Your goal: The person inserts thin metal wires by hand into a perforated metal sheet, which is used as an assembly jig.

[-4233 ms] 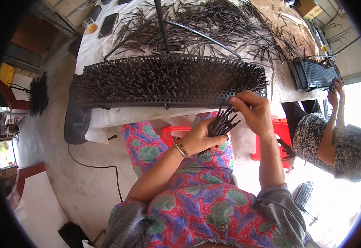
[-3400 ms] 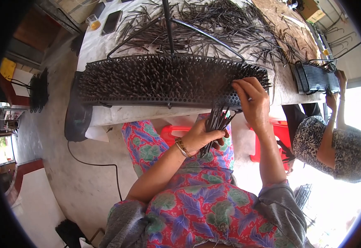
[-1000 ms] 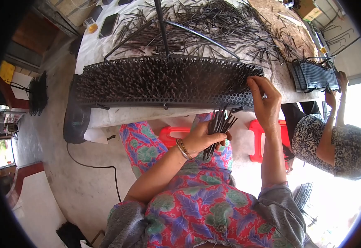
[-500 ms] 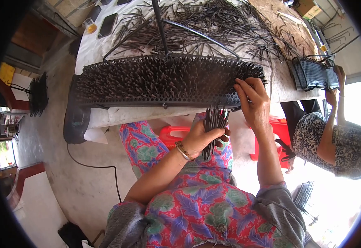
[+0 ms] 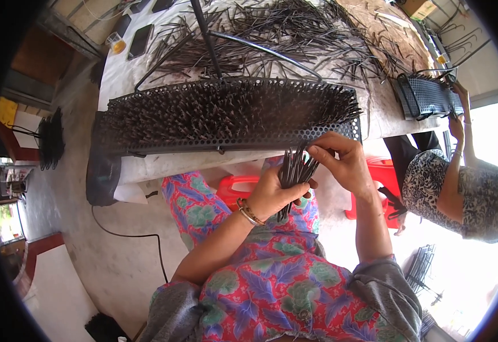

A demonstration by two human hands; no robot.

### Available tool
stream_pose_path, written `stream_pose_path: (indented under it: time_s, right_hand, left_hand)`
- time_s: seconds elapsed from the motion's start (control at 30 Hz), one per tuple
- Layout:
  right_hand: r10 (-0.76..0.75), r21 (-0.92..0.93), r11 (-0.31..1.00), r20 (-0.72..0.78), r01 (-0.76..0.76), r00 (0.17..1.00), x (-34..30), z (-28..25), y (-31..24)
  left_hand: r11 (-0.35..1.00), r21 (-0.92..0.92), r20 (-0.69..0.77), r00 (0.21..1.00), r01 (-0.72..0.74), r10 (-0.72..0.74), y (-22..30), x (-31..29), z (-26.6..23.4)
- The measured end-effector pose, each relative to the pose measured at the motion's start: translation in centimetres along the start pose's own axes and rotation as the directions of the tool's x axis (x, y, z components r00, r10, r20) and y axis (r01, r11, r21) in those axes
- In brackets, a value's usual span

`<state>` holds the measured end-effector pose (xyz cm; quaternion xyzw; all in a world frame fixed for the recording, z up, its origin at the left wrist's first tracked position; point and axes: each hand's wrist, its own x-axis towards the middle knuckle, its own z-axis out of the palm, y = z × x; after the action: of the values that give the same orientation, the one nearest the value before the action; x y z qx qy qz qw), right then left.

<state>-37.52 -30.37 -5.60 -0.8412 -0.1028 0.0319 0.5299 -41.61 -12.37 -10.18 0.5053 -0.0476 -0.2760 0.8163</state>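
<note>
My left hand [image 5: 269,196] is wrapped round a bundle of thin black strips [image 5: 294,171], their upper ends poking out above the fist. Thumb and fingers of my right hand [image 5: 343,162] pinch at the top of this bundle, on what looks like one strip's end. Just beyond both hands lies a long black perforated panel [image 5: 334,130] at the table's near edge. Upright black strips [image 5: 203,111] fill most of its holes densely; bare holes show along the near rim and at the right end.
Loose black strips [image 5: 294,28] are heaped across the table [image 5: 146,165] behind the panel. Metal rods [image 5: 260,50] rise over it. A phone [image 5: 140,41] and a glass [image 5: 115,44] stand far left. At right, another person [image 5: 460,194] handles a similar panel [image 5: 431,97]. Red stools [image 5: 383,171] stand below.
My right hand has come from the panel's right end toward me and left, down to the bundle's top. My left hand keeps its grip. The view has shifted slightly.
</note>
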Motion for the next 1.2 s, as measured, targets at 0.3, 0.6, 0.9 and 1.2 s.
stream_pose_path:
  time_s: [0.3, 0.6, 0.9, 1.2]
  right_hand:
    - [-0.053, 0.048, 0.995, -0.468, 0.085, 0.882, 1.5, -1.7, 0.8]
    - [-0.147, -0.203, 0.977, -0.394, 0.07, 0.907, 1.9, -1.1, 0.4]
    - [-0.417, -0.589, 0.777, -0.217, 0.222, 0.883, 2.8, -0.1, 0.5]
    - [-0.347, -0.449, 0.863, -0.196, 0.231, 0.917, 2.1, 0.1, 0.2]
  left_hand:
    - [0.985, -0.112, 0.051, 0.991, 0.13, -0.125, -0.5, 1.3, 0.3]
    - [0.948, -0.225, -0.02, 0.971, 0.226, -0.236, -0.3, 1.0, 0.3]
    - [0.945, -0.241, -0.04, 0.97, 0.222, -0.238, -0.4, 0.7, 0.4]
    - [0.966, -0.218, -0.08, 0.983, 0.143, -0.163, -0.6, 0.6, 0.5]
